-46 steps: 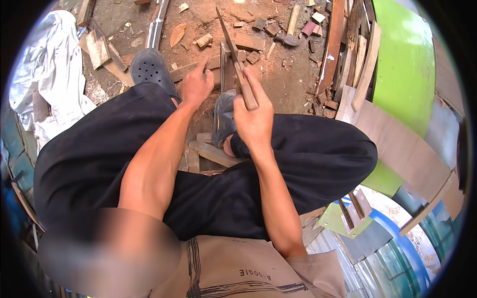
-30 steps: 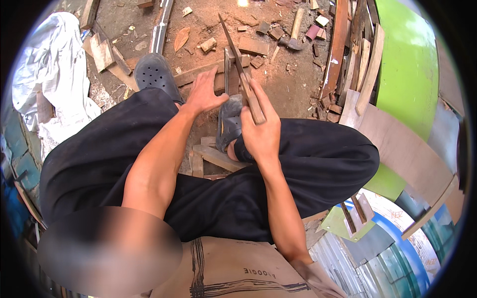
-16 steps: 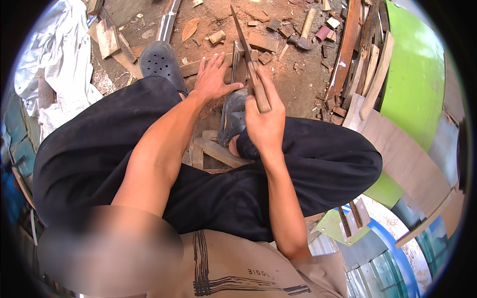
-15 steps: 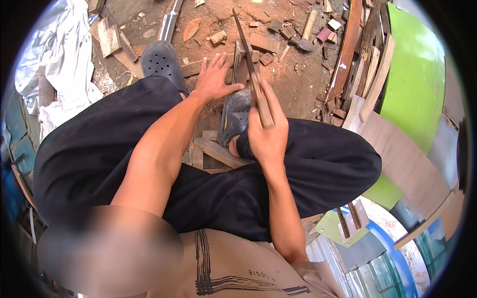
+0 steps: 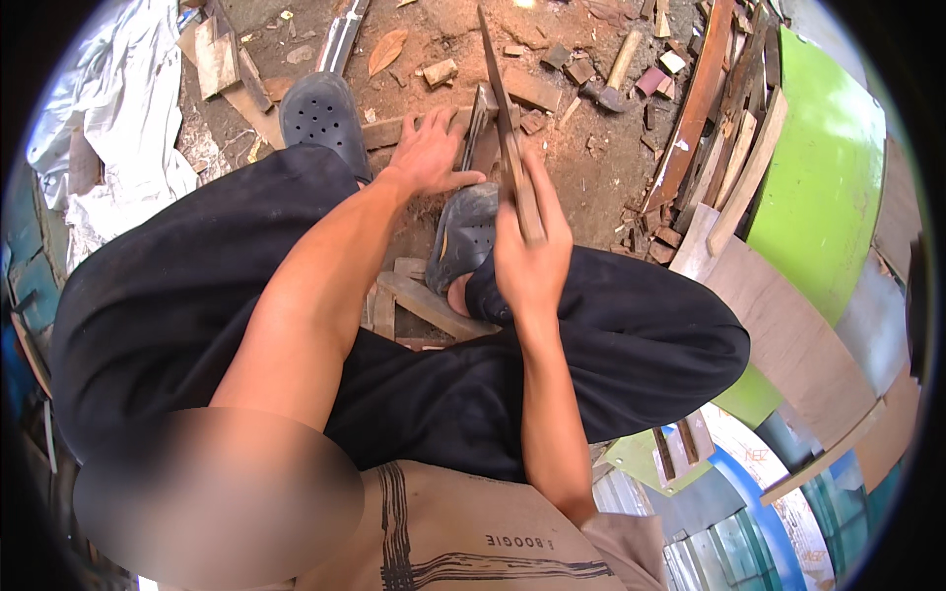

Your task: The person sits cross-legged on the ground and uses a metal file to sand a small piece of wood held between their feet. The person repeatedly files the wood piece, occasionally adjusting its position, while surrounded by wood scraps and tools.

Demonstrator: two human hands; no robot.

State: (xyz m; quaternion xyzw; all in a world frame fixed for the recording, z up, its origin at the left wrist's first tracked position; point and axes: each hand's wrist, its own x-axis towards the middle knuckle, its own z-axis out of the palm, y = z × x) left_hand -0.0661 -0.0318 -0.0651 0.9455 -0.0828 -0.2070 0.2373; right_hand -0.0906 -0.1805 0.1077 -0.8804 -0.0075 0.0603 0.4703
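Note:
My right hand (image 5: 532, 266) is closed round the wooden handle of a handsaw (image 5: 496, 89); its thin dark blade, seen nearly edge-on, points away from me. Just left of it, my left hand (image 5: 429, 158) rests on a wooden strip (image 5: 384, 131) lying across the ground, fingers bent over it and thumb out to the right. A narrow dark-edged piece of wood (image 5: 476, 128) lies between the left hand and the blade. Close below the hands is my right shoe, a grey clog (image 5: 463, 231); the other clog (image 5: 323, 118) is farther left.
A hammer (image 5: 616, 74) lies among wood offcuts at the far right. Long boards (image 5: 690, 108) and a green curved sheet (image 5: 823, 167) line the right side. White cloth (image 5: 108, 108) is spread at the left. A small wooden frame (image 5: 434, 305) sits between my legs.
The fingers of my left hand have gone from stretched out to bent over the wooden strip. My right hand has shifted slightly, with the saw tip higher in view.

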